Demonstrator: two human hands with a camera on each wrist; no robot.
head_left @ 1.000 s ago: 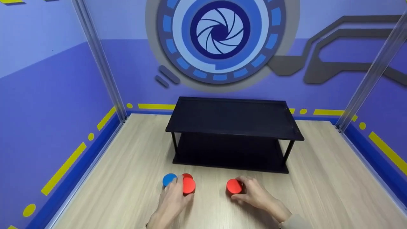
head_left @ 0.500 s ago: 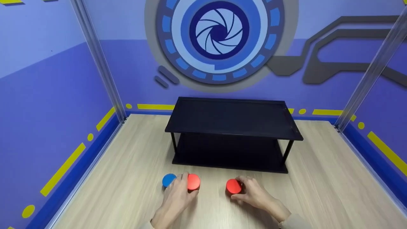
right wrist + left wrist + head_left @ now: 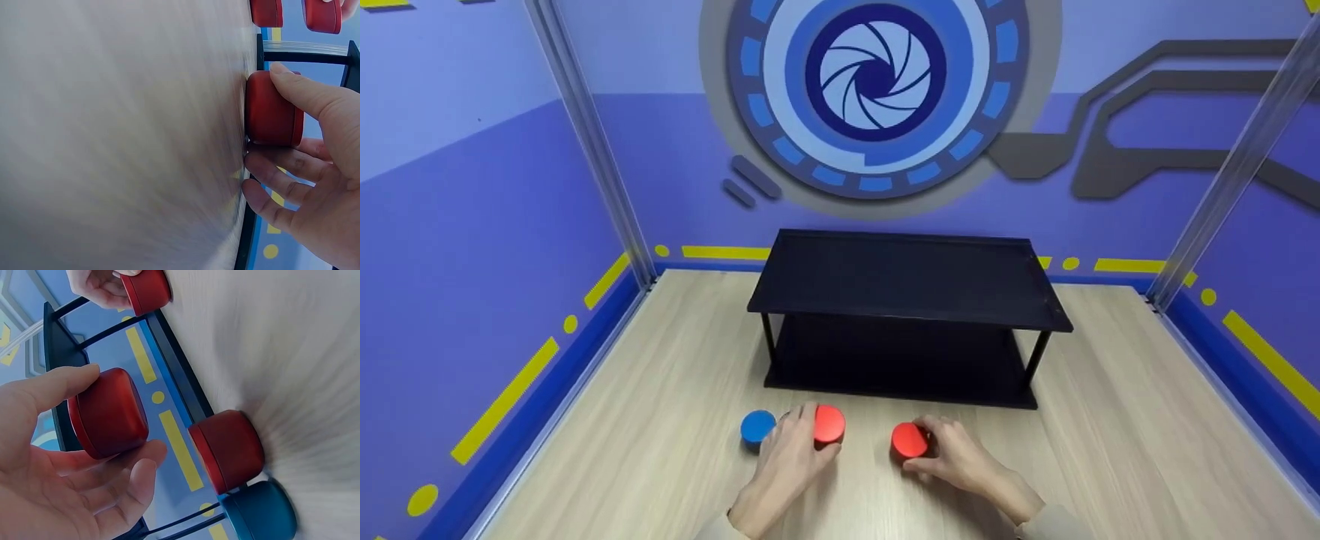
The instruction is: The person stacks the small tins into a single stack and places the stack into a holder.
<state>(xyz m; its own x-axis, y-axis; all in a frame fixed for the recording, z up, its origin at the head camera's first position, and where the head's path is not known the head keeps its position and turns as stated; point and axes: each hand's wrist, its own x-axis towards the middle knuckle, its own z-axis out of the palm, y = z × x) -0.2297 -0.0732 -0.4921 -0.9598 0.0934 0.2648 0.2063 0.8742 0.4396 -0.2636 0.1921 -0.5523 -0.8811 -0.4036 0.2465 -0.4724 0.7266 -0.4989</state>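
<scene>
Purple booth walls with a round blue aperture graphic (image 3: 874,82) and yellow dashes enclose a light wood worktop (image 3: 645,420). Count: three red round cans, one blue round can, one black two-tier shelf (image 3: 907,281) at the back. No labels or writing readable on any item. Left hand (image 3: 787,465) holds the first red can (image 3: 829,424) off the worktop, thumb on one side and fingers (image 3: 126,492) curled under the other; the left wrist view shows it clear of the surface. Second red can (image 3: 228,450) stands on the worktop touching the blue can (image 3: 757,427), mostly hidden behind the left hand in the head view. Right hand (image 3: 960,457) grips the third red can (image 3: 909,440), which rests on the worktop just in front of the shelf, thumb on top edge, fingers (image 3: 275,180) wrapped along the side.
</scene>
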